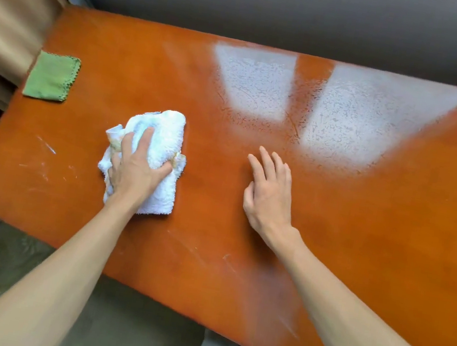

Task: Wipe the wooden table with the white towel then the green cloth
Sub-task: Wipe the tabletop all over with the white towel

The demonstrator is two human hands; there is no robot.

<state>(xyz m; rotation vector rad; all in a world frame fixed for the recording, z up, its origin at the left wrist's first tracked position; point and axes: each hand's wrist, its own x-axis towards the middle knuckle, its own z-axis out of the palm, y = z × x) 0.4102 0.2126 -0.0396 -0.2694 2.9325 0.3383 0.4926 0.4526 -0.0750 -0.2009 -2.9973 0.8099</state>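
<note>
A glossy orange-brown wooden desk fills most of the head view, its far edge against a grey wall. The left hand presses down on a bunched white terry towel lying on the left-centre part of the desk, with the fingers spread over the top of the fabric and the thumb curled around its right side, so the hand grips the towel against the wood. The right hand lies open, palm down, fingers extended and slightly spread, resting on or just above the bare wood to the right of the towel, well apart from it. A small square green cloth with a zigzag edge lies flat at the desk's far left corner, beside a tan curtain. Two bright window reflections show on the far right part of the surface, and faint pale scuff marks streak the wood near the left edge.
</note>
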